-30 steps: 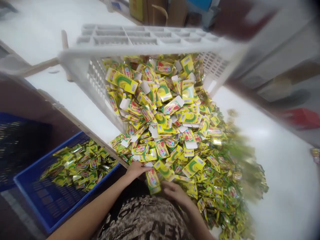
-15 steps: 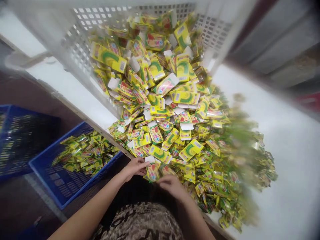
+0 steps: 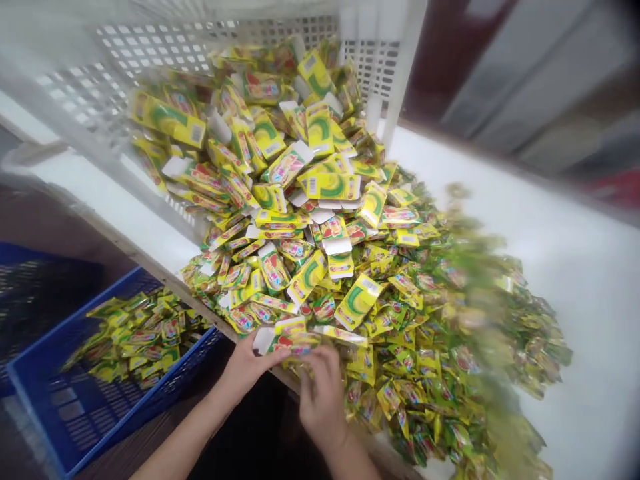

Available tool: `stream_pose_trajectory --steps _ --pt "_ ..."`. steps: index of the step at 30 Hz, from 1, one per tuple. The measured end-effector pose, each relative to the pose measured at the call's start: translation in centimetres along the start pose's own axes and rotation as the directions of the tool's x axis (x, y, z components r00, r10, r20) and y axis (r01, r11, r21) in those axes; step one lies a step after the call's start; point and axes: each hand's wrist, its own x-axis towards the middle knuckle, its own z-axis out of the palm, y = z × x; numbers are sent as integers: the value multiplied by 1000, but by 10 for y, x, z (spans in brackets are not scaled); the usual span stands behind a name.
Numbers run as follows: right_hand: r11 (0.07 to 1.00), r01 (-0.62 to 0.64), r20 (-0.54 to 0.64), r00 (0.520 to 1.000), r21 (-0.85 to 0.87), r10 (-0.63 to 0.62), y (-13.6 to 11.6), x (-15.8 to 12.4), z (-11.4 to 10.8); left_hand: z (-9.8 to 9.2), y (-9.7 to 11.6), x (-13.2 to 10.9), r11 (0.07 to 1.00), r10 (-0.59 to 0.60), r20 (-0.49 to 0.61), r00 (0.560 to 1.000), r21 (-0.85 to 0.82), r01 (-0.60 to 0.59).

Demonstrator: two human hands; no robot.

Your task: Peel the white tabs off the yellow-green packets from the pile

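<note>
My left hand grips a small yellow-green candy carton, with the thumb along its near side and a white end flap standing out at the left. At the carton's right end is my right hand, its fingers curled and pressed together. Whatever those fingers pinch is hidden and slightly blurred. Just beyond both hands spreads a pile of similar cartons, many with white flaps open. Loose shiny yellow-green packets lie heaped to the right of my right hand.
A tipped white perforated crate opens toward me, with cartons spilling from it onto the white table. Below the table edge at left stands a blue crate holding packets. Another blue crate sits farther left.
The view has shifted, so the pile and crates appear farther left. My right hand has come closer to my left and now meets the right end of the carton, which lies more level.
</note>
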Motion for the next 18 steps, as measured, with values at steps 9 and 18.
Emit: stream_pose_trajectory --steps 9,18 --pt "976 170 -382 900 -134 -209 10 90 -40 39 119 56 536 773 -84 629 617 -576" --pt "941 224 -62 967 -253 -247 2 48 -85 19 139 127 188 925 65 375 778 -599"
